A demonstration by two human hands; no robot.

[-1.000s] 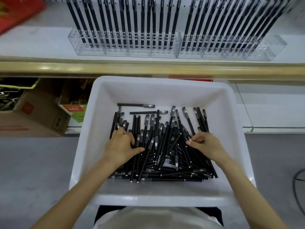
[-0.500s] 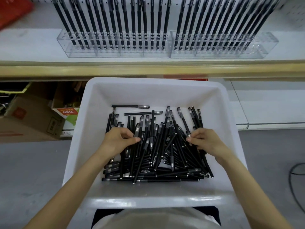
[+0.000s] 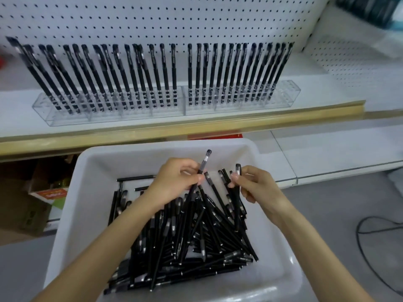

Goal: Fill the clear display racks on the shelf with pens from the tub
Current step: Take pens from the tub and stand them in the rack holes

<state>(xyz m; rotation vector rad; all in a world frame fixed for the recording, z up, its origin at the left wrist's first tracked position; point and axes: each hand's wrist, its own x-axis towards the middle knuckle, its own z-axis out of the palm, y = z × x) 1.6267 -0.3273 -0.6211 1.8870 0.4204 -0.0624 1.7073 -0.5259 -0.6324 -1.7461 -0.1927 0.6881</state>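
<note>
A white tub (image 3: pixel 87 171) in front of me holds a heap of several black pens (image 3: pixel 196 240). My left hand (image 3: pixel 174 182) pinches one black pen (image 3: pixel 204 164) and holds it tilted above the heap, cap end up. My right hand (image 3: pixel 255 184) grips another black pen (image 3: pixel 237 171) nearly upright over the tub's right side. On the white shelf (image 3: pixel 327 92) above, two clear display racks, one on the left (image 3: pixel 65 114) and one on the right (image 3: pixel 283 99), stand side by side with several pens upright in them. The right rack's far right end holds none.
A white pegboard (image 3: pixel 196 20) backs the shelf, and a gold edge strip (image 3: pixel 174 129) runs along its front. Cardboard boxes (image 3: pixel 28 203) sit under the shelf at left. A black cable (image 3: pixel 370 236) lies on the grey floor at right.
Both hands have lifted out of the pen heap, each holding one pen. My view has tipped up, so more of the racks and pegboard shows.
</note>
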